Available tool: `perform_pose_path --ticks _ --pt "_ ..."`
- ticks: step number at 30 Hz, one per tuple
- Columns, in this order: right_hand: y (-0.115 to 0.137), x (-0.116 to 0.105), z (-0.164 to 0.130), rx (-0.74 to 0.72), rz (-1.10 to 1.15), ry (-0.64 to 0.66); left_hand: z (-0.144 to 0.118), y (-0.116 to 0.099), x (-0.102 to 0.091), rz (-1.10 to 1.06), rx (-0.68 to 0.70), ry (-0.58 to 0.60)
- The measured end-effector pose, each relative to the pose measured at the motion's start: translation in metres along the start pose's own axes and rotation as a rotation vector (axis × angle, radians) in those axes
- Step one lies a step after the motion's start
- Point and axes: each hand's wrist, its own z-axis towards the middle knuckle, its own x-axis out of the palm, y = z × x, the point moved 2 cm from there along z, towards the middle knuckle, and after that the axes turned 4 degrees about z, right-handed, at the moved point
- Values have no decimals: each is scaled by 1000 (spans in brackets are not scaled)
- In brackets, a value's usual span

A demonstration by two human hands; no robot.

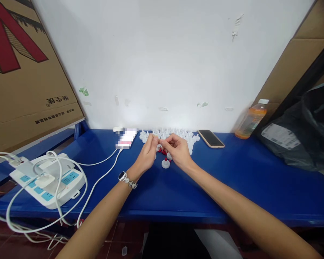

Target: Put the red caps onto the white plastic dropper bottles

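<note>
1. A small white part (pixel 158 141), too small to make out clearly, sits between the fingertips of both hands, just above the blue surface (pixel 232 180).
2. The left hand (pixel 147 153) has its fingers pressed together, pinching the part from the left; a watch (pixel 123 176) is on its wrist.
3. The right hand (pixel 178 149) pinches it from the right, fingers curled.
4. Under the hands lie small red pieces (pixel 163 152) and one white cap (pixel 165 164).
5. Behind them a cluster of white caps (pixel 175 135) lies against the wall.
6. A phone (pixel 211 138) and an orange bottle (pixel 251 120) lie to the right.
7. A white power strip (pixel 50 180) with cables lies far left.
</note>
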Motion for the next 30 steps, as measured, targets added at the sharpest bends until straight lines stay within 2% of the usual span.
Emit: perform_pose_path --ticks 3,6,10,14,17,20,24,26,30 --pt "0 -6 7 -1 -46 10 3 -3 -16 -63 74 66" --pt "-4 -13 14 23 -90 62 4 4 -32 -24 122 99" --pt "-11 -25 22 -3 -304 74 5 26 -48 26 22 55" --pt "-16 -27 35 -34 -722 183 5 43 -51 86 -59 77" --pt "-21 -18 46 -72 -981 301 6 49 -47 171 -56 99" --pt "-27 -7 57 -102 -1144 346 6 54 -43 280 -29 106" --pt "-35 -1 67 -107 -1187 379 5 57 -41 386 8 102" --pt "-33 -2 67 -110 -1158 362 5 53 -42 413 40 52" --pt "-20 -6 56 -99 -940 257 3 35 -40 376 156 -79"
